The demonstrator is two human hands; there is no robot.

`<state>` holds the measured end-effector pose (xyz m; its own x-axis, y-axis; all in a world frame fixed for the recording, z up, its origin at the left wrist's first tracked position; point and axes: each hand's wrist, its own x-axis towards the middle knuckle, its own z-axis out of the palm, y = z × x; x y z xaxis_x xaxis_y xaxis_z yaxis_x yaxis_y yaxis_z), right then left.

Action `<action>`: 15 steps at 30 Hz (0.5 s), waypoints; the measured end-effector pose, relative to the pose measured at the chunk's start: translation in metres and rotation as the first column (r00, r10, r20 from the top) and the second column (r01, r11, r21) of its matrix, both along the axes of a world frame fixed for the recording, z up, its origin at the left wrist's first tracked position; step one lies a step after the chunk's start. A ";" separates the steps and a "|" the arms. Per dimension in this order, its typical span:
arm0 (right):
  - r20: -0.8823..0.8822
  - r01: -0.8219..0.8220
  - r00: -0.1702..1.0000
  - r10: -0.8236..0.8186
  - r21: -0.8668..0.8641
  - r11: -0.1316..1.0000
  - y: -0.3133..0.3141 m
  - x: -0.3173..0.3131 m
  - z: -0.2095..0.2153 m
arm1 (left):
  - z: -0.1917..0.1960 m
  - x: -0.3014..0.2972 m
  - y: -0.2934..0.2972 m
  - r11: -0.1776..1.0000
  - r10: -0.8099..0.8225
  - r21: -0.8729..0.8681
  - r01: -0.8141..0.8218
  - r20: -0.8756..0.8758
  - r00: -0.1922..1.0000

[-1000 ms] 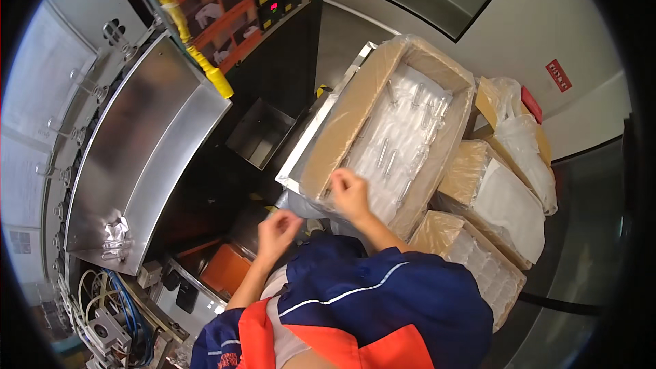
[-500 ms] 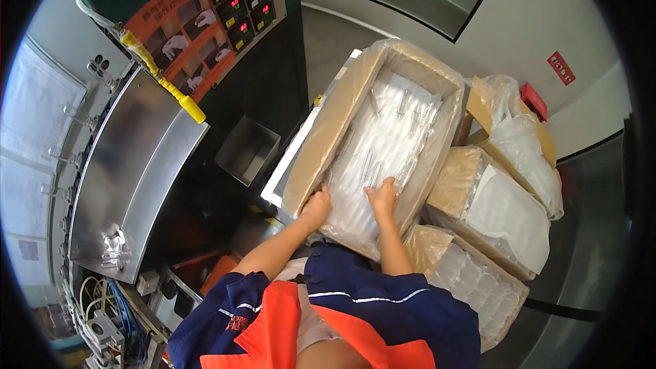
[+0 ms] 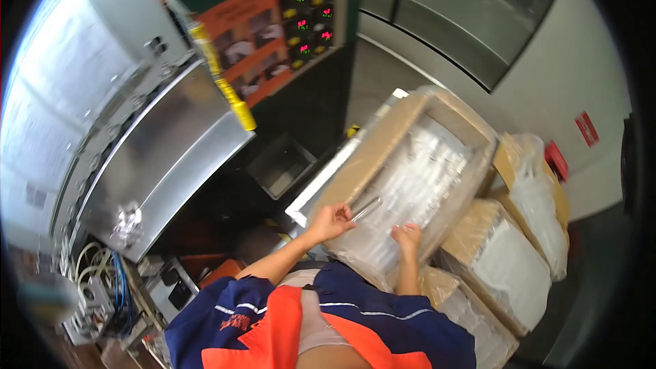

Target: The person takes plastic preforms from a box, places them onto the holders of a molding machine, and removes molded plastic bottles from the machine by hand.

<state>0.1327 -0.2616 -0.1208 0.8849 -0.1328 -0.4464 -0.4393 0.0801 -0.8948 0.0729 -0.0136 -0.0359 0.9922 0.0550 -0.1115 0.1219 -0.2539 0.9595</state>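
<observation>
**Both hands in the open carton**

The left hand [image 3: 333,219] is pinched shut on a clear plastic tube [image 3: 367,208], lifted just above the packed tubes. The right hand [image 3: 408,236] rests flat, fingers together, on the plastic liner inside the cardboard box [image 3: 383,154]. More bagged cartons [image 3: 502,266] stand beside it; a steel chute [image 3: 164,157] lies well apart

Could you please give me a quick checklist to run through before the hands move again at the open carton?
1. Left hand has a grip on one clear tube: ok.
2. Right hand rests on the plastic liner, holding nothing that shows: ok.
3. Open carton sits level on the cartons below: cannot tell.
4. Plastic liner folded back from the contents: ok.
5. Steel chute at the left free of loose parts: not ok, a crumpled clear piece lies on it.
</observation>
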 end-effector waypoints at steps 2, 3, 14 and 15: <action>0.124 0.017 0.992 -0.034 0.135 0.991 -0.008 -0.007 0.006 | 0.013 0.013 0.032 0.826 0.161 -0.535 -0.177 -0.077 0.984; 0.130 -0.023 0.991 0.005 0.141 0.990 -0.007 -0.007 0.012 | 0.017 0.023 0.052 0.711 0.230 -0.658 -0.248 -0.117 0.966; 0.422 -0.534 0.811 0.406 0.250 0.808 0.142 0.007 0.079 | -0.021 0.023 0.217 -0.396 0.285 -0.892 -0.220 -0.347 0.894; 0.350 -0.525 0.841 0.412 0.347 0.777 0.169 0.009 0.089 | -0.022 0.018 0.206 -0.380 0.264 -0.893 -0.241 -0.354 0.897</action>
<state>0.1420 -0.0924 -0.0321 0.8718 0.4738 -0.1249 -0.2962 0.3065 -0.9046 0.0905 0.1926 -0.0580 0.9182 0.1422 -0.3698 -0.1850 0.9793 -0.0827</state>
